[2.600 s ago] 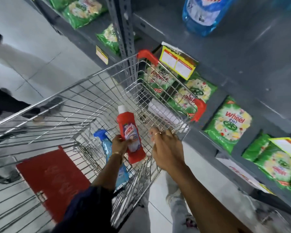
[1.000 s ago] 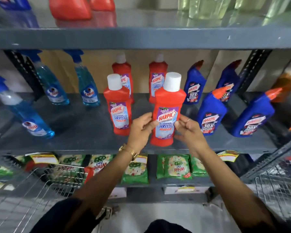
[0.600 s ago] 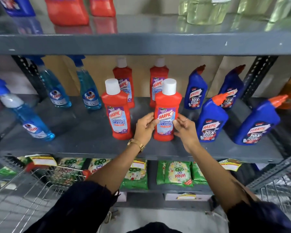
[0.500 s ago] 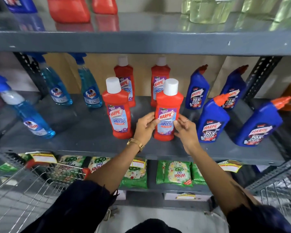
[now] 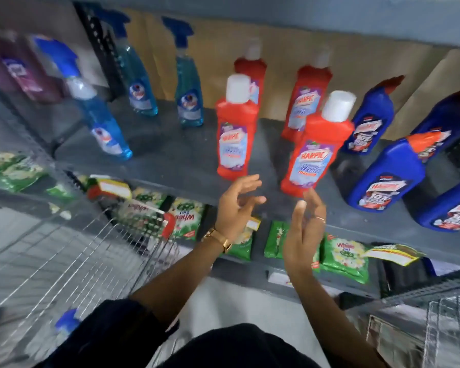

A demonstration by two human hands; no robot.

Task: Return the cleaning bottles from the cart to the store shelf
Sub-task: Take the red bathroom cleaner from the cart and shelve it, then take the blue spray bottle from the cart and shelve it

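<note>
Nearest the camera, low at the left, the wire cart (image 5: 72,251) carries a blue-capped bottle (image 5: 67,318), blurred, which I judge to be the remaining item for return. Above the cart edge, the left hand (image 5: 235,208) has its grip wide, fingers spread and holding nothing; the right hand (image 5: 304,229) likewise shows a flat, wide grip, empty. Just beyond both hands, the red Harpic bottle (image 5: 316,152) stands free on the grey shelf (image 5: 170,158), close to the front lip and, to my eye, leaning slightly, though lens distortion may account for that.

Risk one: the right fingertips (image 5: 300,205) sit just beside the bottle's base; a brush on withdrawal could tip it off the front edge. Risk two: a second red bottle (image 5: 234,131) stands near it, so a topple may carry sideways. Farther back, two more red bottles (image 5: 307,99) and the blue Harpic bottles (image 5: 388,171) crowd the right side. Spray bottles (image 5: 189,83) stand at the rear left, where I judge the cart item belongs; a reach across there passes over a front spray bottle (image 5: 101,123).
</note>
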